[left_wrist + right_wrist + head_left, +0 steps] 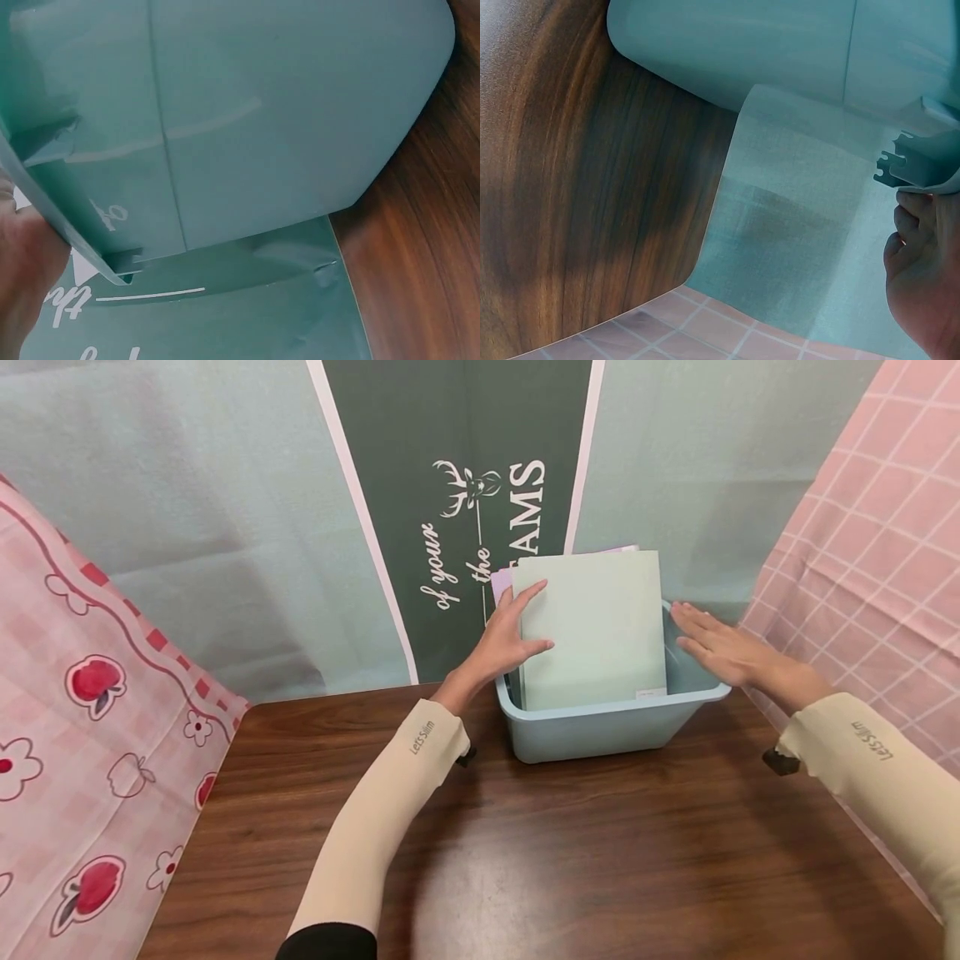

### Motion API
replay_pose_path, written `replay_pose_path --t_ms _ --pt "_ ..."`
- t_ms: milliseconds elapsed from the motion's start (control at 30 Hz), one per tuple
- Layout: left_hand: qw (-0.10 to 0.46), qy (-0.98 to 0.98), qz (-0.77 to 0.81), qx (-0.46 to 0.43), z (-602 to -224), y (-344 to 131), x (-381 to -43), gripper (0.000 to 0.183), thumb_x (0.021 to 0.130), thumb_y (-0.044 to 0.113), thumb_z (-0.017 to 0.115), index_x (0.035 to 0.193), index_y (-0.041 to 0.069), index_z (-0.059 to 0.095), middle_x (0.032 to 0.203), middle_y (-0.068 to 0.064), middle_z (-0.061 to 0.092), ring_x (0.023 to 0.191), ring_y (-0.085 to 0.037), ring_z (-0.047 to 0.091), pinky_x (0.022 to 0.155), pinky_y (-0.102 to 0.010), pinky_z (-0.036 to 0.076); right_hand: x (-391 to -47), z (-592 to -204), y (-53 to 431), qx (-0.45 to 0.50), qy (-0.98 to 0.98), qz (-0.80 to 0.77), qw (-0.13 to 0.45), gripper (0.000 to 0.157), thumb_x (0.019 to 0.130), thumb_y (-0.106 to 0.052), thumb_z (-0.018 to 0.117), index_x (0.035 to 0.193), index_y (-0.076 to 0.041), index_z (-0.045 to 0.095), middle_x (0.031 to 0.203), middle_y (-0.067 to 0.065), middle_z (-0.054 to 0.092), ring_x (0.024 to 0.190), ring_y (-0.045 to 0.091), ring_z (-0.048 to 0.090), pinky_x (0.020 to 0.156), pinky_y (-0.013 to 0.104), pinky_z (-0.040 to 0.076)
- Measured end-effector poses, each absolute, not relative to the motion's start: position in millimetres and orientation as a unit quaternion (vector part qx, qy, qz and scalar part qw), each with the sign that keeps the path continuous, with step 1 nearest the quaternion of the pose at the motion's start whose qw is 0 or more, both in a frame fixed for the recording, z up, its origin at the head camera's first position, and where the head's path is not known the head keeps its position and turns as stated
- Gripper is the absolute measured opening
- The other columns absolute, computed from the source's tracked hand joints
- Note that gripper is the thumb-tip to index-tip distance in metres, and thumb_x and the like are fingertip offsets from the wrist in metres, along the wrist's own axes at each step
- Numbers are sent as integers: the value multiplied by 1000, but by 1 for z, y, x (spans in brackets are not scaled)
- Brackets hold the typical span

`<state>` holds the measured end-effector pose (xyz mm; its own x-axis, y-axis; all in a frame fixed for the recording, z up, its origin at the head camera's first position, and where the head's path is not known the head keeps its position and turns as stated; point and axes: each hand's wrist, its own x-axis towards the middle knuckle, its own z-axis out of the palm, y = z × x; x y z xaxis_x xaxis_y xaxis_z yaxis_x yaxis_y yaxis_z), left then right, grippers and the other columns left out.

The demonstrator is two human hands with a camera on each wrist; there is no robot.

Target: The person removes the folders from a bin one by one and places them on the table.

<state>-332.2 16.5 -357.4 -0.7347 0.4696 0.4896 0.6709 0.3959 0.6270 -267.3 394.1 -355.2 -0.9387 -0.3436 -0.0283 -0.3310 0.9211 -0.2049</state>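
Observation:
A light blue plastic bin [592, 731] stands on the wooden table against the back curtain. Pale green folders or sheets [596, 627] stand upright in it, leaning back, with a purple one [501, 583] partly hidden behind. My left hand [501, 639] is at their left edge, fingers and thumb spread apart, the tips over the pale green front. My right hand [716, 647] reaches over the bin's right rim, its fingers straight and apart from the folders. The left wrist view shows the bin's outer wall [285, 112], the right wrist view its other side [735, 45].
A small white label [651, 692] sits low on the front folder. The brown wooden table [480, 860] extends toward me. Pink patterned cloth [97, 718] hangs at the left, pink checked cloth [885, 552] at the right, and a grey-green curtain [195, 527] behind.

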Motion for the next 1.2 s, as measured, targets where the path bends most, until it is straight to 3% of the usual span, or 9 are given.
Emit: replay_pose_path --t_ms 67,233,300,400,533,767,1200 --pt "102 -831 -423 -346 -356 17 -333 89 76 16 84 151 25 38 149 -9 36 134 -18 37 110 -33 35 -267 -355 394 -171 980 -101 33 63 107 -38 22 156 -5 0 163 13 -6 149 36 -4 120 49 -3" --pt "64 -844 -413 -337 -354 16 -333 86 78 14 83 150 28 39 152 1 41 145 -23 26 115 -38 30 -266 -354 394 -167 979 -108 36 63 107 -39 21 157 -7 -1 163 13 -6 149 33 -7 119 54 -2" --pt "58 -843 -410 -343 -354 15 -334 85 78 14 82 150 28 39 153 3 40 146 -21 25 115 -37 29 -266 -354 393 -165 979 -109 37 63 107 -39 21 157 -8 -1 163 12 -7 149 33 -7 118 56 -1" --pt "51 -837 -407 -361 -354 14 -336 86 77 14 84 150 27 40 152 6 41 140 -10 35 112 -27 32 -266 -355 393 -165 979 -110 37 63 107 -40 21 157 -8 -2 163 11 -8 149 33 -7 117 57 -1" --pt "22 -830 -407 -380 -352 14 -337 86 75 14 85 148 31 43 150 10 44 135 1 38 108 -18 33 -267 -356 394 -169 979 -109 36 63 107 -40 21 157 -8 -2 163 13 -6 149 35 -5 119 54 -2" --pt "-2 -833 -406 -375 -351 16 -337 83 73 9 86 145 29 49 147 7 48 135 -2 40 107 -21 36 -267 -355 395 -172 979 -102 35 63 107 -38 22 157 -6 -1 163 13 -5 149 37 -2 120 46 -4" --pt "-2 -827 -460 -325 -353 17 -335 77 73 6 86 137 38 55 140 10 55 128 3 46 100 -19 43 -268 -355 395 -174 978 -105 40 64 107 -39 21 156 -6 -3 163 11 -9 150 33 -6 120 43 -7"
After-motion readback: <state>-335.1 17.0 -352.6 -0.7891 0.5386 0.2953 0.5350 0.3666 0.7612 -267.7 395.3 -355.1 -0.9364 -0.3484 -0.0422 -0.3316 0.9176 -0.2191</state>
